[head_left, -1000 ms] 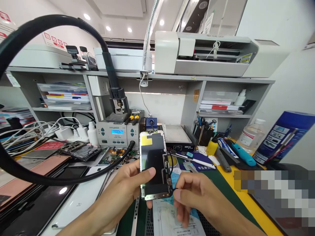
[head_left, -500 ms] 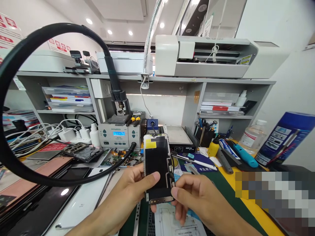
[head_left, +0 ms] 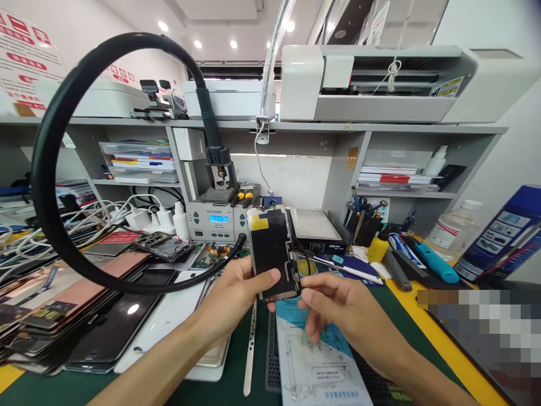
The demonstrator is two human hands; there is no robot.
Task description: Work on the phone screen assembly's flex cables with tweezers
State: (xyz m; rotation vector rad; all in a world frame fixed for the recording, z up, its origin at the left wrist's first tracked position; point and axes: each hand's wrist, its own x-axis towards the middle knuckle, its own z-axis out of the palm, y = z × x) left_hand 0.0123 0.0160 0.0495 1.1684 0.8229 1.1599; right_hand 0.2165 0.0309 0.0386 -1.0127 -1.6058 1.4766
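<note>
A phone screen assembly (head_left: 273, 254) is tilted up in front of me, its dark back facing me, with a yellow patch at the top left and metal strips along the right edge. My left hand (head_left: 245, 285) grips it from the left, thumb pressed flat on the back and fingers behind. At its lower right corner is my right hand (head_left: 333, 307), thumb and index tips slightly apart beside the edge, the other fingers curled below. Nothing shows between them; whether they touch the corner I cannot tell. Below lies a blue and white printed packet (head_left: 319, 361).
A hot-air station (head_left: 217, 220) with a looping black hose (head_left: 46, 169) stands at the back left. Stacked phones (head_left: 122, 316) lie on the left. Tools, a yellow bottle (head_left: 377, 248) and a blue spray can (head_left: 501, 237) line the right. A metal strip (head_left: 250, 352) lies on the green mat.
The view has shifted, so more of the mat and packet shows. My right thumb, earlier on the screen's right edge, now sits a little off it. My left hand still holds the screen.
</note>
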